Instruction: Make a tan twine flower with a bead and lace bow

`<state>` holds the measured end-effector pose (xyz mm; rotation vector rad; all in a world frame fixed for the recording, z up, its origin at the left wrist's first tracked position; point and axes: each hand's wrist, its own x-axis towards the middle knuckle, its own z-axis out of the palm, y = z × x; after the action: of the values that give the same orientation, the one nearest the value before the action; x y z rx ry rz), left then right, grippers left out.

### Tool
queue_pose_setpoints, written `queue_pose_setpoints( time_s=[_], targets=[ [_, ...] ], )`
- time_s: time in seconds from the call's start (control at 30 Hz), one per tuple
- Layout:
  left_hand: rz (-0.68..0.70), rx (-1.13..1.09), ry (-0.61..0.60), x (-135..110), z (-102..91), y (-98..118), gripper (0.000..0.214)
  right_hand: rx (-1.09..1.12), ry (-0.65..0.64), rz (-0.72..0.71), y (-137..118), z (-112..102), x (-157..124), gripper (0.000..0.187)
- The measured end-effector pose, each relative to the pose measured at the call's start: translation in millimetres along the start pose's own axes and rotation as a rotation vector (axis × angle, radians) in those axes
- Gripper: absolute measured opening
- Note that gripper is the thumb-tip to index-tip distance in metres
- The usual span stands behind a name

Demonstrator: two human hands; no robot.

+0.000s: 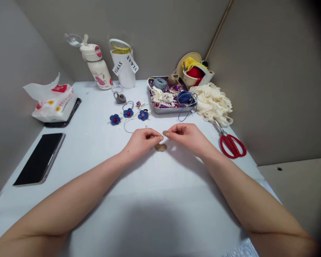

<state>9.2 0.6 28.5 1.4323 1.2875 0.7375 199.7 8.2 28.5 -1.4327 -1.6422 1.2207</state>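
Observation:
My right hand (186,137) pinches a small tan round fabric piece (165,132) between thumb and fingertips. Close beside it, the fingers of my left hand (143,142) are pressed together in a pinch; what they hold is too fine to make out. The two sets of fingertips almost meet above the table. Just under them lie more tan round pieces (161,147), partly overlapping and joined in a cluster. Beyond my left hand sit three blue fabric flowers, one with a red centre (115,119), and a thin grey cord (126,125) curls past them.
A metal tray (173,110) at the back holds yarn balls, beads and lace. Cream lace (212,101) is heaped to its right, near red-handled scissors (232,144). A phone (40,159), a tissue pack (55,105), a bottle (97,69) and a white container (125,76) stand left.

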Motion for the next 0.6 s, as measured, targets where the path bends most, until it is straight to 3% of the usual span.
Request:
queue_pose_setpoints(
  time_s=[0.6],
  targets=[
    [0.029,0.161,-0.147,0.8,-6.5,-1.4,0.014,-0.203,-0.237,0.025,2.1,-9.3,-1.5,0.015]
  ],
)
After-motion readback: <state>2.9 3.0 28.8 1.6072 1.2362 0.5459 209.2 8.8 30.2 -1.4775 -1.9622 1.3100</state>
